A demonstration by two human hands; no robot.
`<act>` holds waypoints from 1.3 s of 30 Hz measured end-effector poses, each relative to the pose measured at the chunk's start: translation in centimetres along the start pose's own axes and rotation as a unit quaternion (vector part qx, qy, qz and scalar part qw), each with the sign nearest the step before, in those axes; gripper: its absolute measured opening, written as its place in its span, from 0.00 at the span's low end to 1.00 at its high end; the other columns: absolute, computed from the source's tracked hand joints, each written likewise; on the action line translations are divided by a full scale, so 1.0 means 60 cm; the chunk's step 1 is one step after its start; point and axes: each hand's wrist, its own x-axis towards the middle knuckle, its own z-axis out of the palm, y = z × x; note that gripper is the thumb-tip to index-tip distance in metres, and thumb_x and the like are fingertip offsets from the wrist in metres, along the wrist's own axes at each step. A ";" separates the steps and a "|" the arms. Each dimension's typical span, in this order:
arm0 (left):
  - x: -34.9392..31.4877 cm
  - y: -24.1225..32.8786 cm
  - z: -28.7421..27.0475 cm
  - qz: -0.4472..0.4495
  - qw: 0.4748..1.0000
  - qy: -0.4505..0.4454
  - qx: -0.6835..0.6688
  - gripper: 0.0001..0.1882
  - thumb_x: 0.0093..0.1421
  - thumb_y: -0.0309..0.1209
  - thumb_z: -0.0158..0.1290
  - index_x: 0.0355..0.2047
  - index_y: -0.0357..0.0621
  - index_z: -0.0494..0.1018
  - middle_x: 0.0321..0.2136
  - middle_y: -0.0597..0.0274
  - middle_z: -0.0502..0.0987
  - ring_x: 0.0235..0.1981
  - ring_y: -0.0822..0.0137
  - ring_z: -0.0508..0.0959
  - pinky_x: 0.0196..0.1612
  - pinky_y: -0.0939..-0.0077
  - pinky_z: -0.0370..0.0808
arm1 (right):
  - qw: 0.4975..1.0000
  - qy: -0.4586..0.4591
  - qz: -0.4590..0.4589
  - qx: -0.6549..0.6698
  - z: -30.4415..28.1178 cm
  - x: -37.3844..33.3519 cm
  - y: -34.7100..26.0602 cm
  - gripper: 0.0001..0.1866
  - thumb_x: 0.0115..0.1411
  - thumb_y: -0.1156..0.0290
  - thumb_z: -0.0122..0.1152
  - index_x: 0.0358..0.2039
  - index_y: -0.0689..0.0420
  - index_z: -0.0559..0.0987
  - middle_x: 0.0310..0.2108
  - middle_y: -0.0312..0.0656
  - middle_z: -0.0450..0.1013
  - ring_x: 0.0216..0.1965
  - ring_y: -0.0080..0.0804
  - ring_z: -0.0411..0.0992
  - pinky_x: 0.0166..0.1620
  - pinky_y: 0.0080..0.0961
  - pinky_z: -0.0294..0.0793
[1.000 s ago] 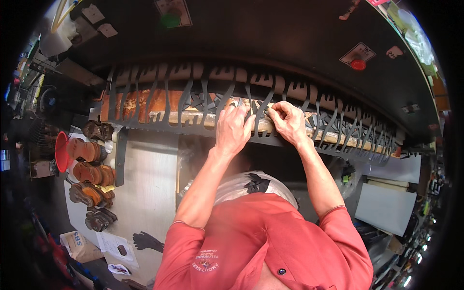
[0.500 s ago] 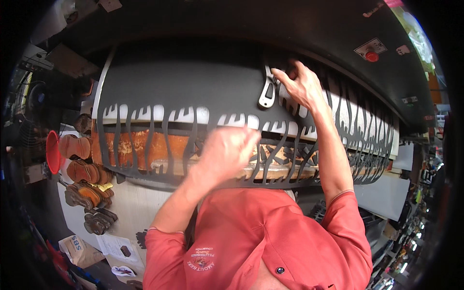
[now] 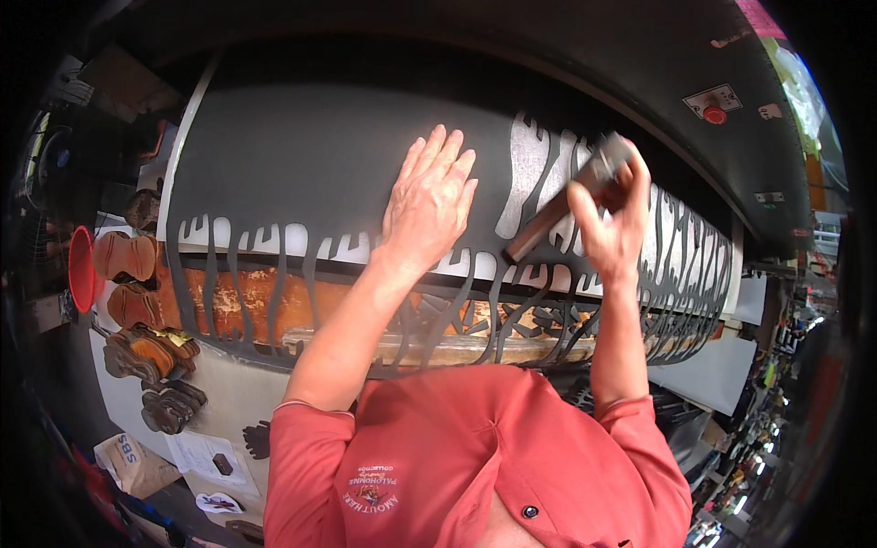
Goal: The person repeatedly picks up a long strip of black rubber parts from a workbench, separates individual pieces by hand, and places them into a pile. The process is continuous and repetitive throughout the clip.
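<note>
A black sheet (image 3: 301, 137) lies over a pale board, its near and right parts cut into rows of shaped holes. My left hand (image 3: 429, 205) rests flat on the uncut part, fingers stretched out. Farther right, my right hand (image 3: 617, 219) grips a long metal cutting die (image 3: 571, 196) with thumb and fingers. The die is tilted above the cut-out part of the sheet, blurred by motion. Narrow strips of the sheet hang over the near edge.
Several dark cut pieces (image 3: 539, 315) lie under the strips beside a worn orange-brown surface (image 3: 247, 297). Stacks of brown shaped pieces (image 3: 137, 306) and a red round container (image 3: 81, 269) stand at left. A dark machine beam with a red button (image 3: 713, 115) runs along the far side.
My left hand has moved forward and flattened on the sheet. My right hand has picked up the cutting die from the sheet and swung it to the right.
</note>
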 end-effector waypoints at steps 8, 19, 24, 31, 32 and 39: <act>0.002 0.001 -0.005 0.005 1.000 -0.010 0.010 0.21 0.70 0.34 0.60 0.59 0.35 0.79 0.66 0.40 0.75 0.73 0.42 0.69 0.76 0.47 0.61 | 0.932 0.137 -0.284 -0.177 -0.119 -0.135 -0.043 0.51 0.50 0.63 0.84 0.69 0.58 0.63 0.61 0.48 0.67 0.59 0.44 0.72 0.63 0.46 0.76; 0.009 0.063 -0.056 -0.057 0.934 -0.058 -0.349 0.36 0.73 0.54 0.57 0.67 0.35 0.74 0.68 0.41 0.74 0.74 0.47 0.68 0.77 0.53 0.61 | 0.973 0.075 -0.206 -0.079 -0.050 -0.174 0.026 0.60 0.42 0.75 0.87 0.71 0.56 0.57 0.60 0.48 0.66 0.56 0.43 0.73 0.60 0.42 0.75; 0.003 0.164 -0.049 0.041 0.780 -0.109 -0.615 0.34 0.71 0.46 0.61 0.68 0.34 0.73 0.68 0.40 0.73 0.72 0.47 0.71 0.74 0.55 0.65 | 0.973 0.030 -0.229 -0.021 -0.052 -0.168 0.028 0.56 0.44 0.77 0.85 0.71 0.57 0.61 0.63 0.50 0.68 0.60 0.45 0.74 0.62 0.42 0.75; 0.017 0.181 -0.034 0.034 0.767 -0.031 -0.640 0.19 0.77 0.37 0.55 0.58 0.33 0.82 0.58 0.42 0.83 0.61 0.54 0.81 0.63 0.67 0.77 | 0.973 0.033 -0.220 -0.056 -0.038 -0.159 0.010 0.55 0.44 0.76 0.86 0.70 0.61 0.62 0.63 0.51 0.69 0.60 0.46 0.75 0.62 0.40 0.76; 0.018 0.184 -0.035 0.011 0.780 -0.013 -0.626 0.17 0.76 0.34 0.56 0.55 0.34 0.83 0.52 0.44 0.85 0.54 0.55 0.84 0.57 0.68 0.79 | 0.974 0.036 -0.221 -0.047 -0.037 -0.156 0.006 0.55 0.44 0.76 0.86 0.70 0.61 0.62 0.63 0.52 0.69 0.59 0.46 0.75 0.62 0.40 0.76; 0.037 0.195 -0.015 -0.114 0.878 0.147 -0.442 0.16 0.77 0.31 0.55 0.30 0.37 0.76 0.22 0.66 0.76 0.23 0.74 0.72 0.26 0.69 0.70 | 0.977 0.027 -0.212 -0.026 -0.024 -0.128 -0.034 0.53 0.46 0.81 0.84 0.70 0.61 0.62 0.53 0.51 0.76 0.48 0.41 0.79 0.49 0.37 0.81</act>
